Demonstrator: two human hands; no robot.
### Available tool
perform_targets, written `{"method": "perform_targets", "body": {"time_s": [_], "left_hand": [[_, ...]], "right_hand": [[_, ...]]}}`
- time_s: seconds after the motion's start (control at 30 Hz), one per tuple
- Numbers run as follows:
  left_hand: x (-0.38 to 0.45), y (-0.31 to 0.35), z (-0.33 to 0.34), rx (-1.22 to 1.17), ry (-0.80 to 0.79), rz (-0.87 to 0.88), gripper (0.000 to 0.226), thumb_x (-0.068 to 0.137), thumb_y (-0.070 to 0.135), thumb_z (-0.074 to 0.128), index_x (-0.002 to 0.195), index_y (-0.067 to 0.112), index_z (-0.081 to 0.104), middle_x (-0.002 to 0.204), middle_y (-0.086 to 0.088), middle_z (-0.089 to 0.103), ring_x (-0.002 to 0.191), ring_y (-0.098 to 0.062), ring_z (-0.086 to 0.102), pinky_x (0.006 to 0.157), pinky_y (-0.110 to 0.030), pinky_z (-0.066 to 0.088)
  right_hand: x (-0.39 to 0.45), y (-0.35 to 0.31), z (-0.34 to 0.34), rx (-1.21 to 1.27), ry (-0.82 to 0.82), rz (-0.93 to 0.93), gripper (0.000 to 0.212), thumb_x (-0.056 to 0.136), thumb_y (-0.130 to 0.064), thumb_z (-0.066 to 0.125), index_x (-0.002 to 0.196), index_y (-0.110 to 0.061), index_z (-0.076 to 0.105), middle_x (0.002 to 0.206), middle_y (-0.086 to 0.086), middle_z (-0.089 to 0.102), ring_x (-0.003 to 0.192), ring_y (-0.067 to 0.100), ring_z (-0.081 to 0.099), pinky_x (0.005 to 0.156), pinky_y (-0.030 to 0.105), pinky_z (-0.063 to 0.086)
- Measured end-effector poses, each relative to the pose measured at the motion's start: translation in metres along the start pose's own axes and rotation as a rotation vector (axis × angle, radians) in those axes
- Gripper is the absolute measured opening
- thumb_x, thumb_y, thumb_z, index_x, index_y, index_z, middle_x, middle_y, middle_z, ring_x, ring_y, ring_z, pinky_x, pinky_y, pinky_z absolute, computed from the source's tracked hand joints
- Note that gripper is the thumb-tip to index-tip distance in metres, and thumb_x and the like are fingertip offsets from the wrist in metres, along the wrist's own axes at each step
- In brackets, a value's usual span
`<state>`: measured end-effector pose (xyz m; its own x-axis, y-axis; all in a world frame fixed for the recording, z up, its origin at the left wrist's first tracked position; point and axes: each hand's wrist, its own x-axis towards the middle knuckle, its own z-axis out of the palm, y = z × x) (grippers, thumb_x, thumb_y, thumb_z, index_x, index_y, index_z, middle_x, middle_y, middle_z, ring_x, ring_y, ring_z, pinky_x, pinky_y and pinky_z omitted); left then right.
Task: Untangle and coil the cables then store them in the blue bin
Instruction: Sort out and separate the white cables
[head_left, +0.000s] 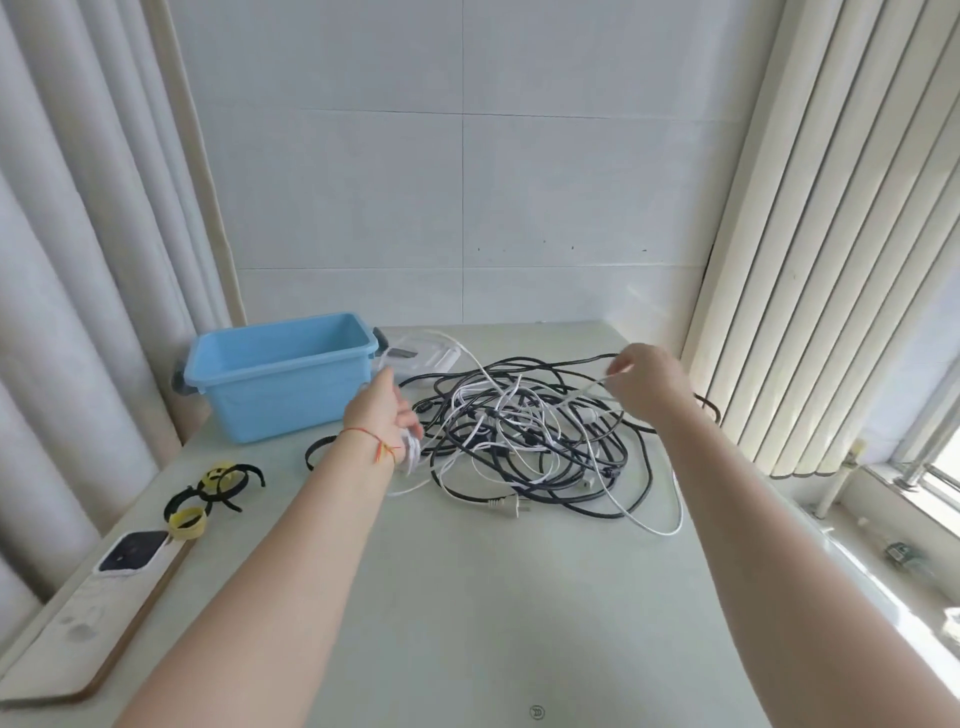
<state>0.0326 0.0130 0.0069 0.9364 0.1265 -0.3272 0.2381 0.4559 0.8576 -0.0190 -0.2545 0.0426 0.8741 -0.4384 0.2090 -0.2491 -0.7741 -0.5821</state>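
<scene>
both hands were closed on white cable: the left hand (387, 410) held a small bundle of white loops (413, 452) in its curled grip, and the right hand (641, 387), raised over the far side of the pile, pinched a single white strand (587, 388) that ran down into the tangle. the tangled cables (535, 441), black and white mixed, lay in a heap on the tabletop (467, 597), a white plug (511, 505) at its near edge. the blue bin (283, 376) stood to the left of the heap, near the left hand. black and yellow straps (208, 493) lay at the left edge, beside a dark phone (134, 551).
</scene>
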Motion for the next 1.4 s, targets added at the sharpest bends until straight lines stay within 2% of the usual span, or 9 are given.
{"method": "perform_targets", "body": {"time_s": [0.2, 0.3, 0.43, 0.57, 0.93, 1.07, 1.17, 1.3, 1.4], "left_hand": [[-0.029, -0.011, 0.038, 0.258, -0.498, -0.134, 0.057, 0.094, 0.064, 0.043, 0.076, 0.013, 0.060, 0.039, 0.007, 0.027, 0.027, -0.007, 0.025, 0.042, -0.021, 0.039], [-0.040, -0.016, 0.048, 0.500, -0.659, -0.025, 0.051, 0.085, 0.062, 0.062, 0.086, 0.013, 0.073, 0.046, 0.003, 0.028, 0.038, -0.012, 0.029, 0.042, -0.024, 0.039], [-0.036, -0.020, 0.048, 0.716, -0.809, 0.096, 0.061, 0.059, 0.063, 0.078, 0.073, 0.010, 0.053, 0.051, -0.006, 0.040, 0.040, -0.017, 0.040, 0.046, -0.028, 0.037], [-0.031, -0.020, 0.041, 0.768, -0.939, 0.147, 0.044, 0.073, 0.043, 0.078, 0.075, 0.008, 0.051, 0.048, -0.007, 0.037, 0.038, -0.018, 0.035, 0.044, -0.027, 0.032], [0.003, -0.023, 0.019, 0.068, -0.085, 0.098, 0.037, 0.102, 0.025, 0.049, 0.068, 0.013, 0.045, 0.031, 0.009, 0.029, 0.023, -0.009, 0.030, 0.037, -0.021, 0.032], [0.006, -0.020, 0.018, 0.068, 0.059, 0.113, 0.035, 0.100, 0.018, 0.048, 0.066, 0.011, 0.042, 0.040, 0.001, 0.038, 0.021, -0.009, 0.032, 0.029, -0.012, 0.026], [0.016, -0.015, 0.005, 0.149, 0.122, 0.116, 0.029, 0.098, 0.016, 0.046, 0.069, 0.014, 0.042, 0.060, -0.005, 0.042, 0.027, -0.012, 0.040, 0.031, -0.011, 0.029], [0.018, -0.022, 0.002, 0.215, 0.109, 0.125, 0.025, 0.096, 0.013, 0.045, 0.071, 0.012, 0.043, 0.057, -0.009, 0.038, 0.022, -0.015, 0.036, 0.031, -0.010, 0.028], [0.018, -0.019, -0.009, 0.192, 0.162, 0.081, 0.022, 0.097, 0.009, 0.045, 0.075, 0.009, 0.047, 0.063, -0.010, 0.043, 0.029, -0.016, 0.041, 0.037, -0.013, 0.031]], "right_hand": [[-0.028, -0.045, 0.008, -0.049, -0.397, -0.302, 0.022, 0.088, -0.028, 0.064, 0.081, -0.009, 0.067, 0.062, 0.002, 0.053, 0.054, 0.017, 0.046, 0.052, 0.025, 0.034], [-0.033, -0.057, 0.017, -0.205, -0.388, -0.361, 0.008, 0.087, -0.013, 0.056, 0.094, -0.009, 0.056, 0.080, 0.003, 0.059, 0.069, 0.019, 0.055, 0.060, 0.031, 0.044], [-0.037, -0.055, 0.019, -0.211, -0.406, -0.378, 0.024, 0.088, -0.001, 0.046, 0.111, -0.005, 0.040, 0.081, 0.006, 0.054, 0.068, 0.020, 0.050, 0.052, 0.032, 0.036], [-0.039, -0.051, 0.020, -0.287, -0.455, -0.498, 0.038, 0.086, -0.005, 0.050, 0.123, -0.007, 0.041, 0.096, 0.009, 0.060, 0.081, 0.028, 0.054, 0.058, 0.033, 0.038], [-0.015, -0.016, 0.007, 0.190, -0.341, -0.179, 0.013, 0.096, -0.019, 0.057, 0.093, -0.013, 0.069, 0.047, -0.004, 0.044, 0.039, 0.012, 0.039, 0.046, 0.021, 0.035], [-0.008, -0.002, -0.004, 0.407, -0.342, -0.104, 0.015, 0.091, -0.022, 0.068, 0.094, -0.007, 0.070, 0.055, 0.002, 0.044, 0.046, 0.011, 0.042, 0.053, 0.024, 0.041], [-0.008, -0.001, -0.010, 0.990, -0.445, -0.007, 0.014, 0.097, -0.011, 0.057, 0.096, 0.003, 0.059, 0.082, 0.011, 0.056, 0.075, 0.022, 0.061, 0.075, 0.032, 0.056], [-0.012, -0.005, -0.009, 1.135, -0.497, 0.083, 0.017, 0.103, -0.018, 0.049, 0.093, -0.006, 0.054, 0.062, 0.005, 0.052, 0.045, 0.014, 0.048, 0.040, 0.021, 0.042], [0.002, 0.002, -0.014, 1.224, -0.228, 0.227, 0.024, 0.104, -0.023, 0.048, 0.084, -0.011, 0.054, 0.044, -0.006, 0.030, 0.034, 0.009, 0.023, 0.035, 0.018, 0.019]]}}
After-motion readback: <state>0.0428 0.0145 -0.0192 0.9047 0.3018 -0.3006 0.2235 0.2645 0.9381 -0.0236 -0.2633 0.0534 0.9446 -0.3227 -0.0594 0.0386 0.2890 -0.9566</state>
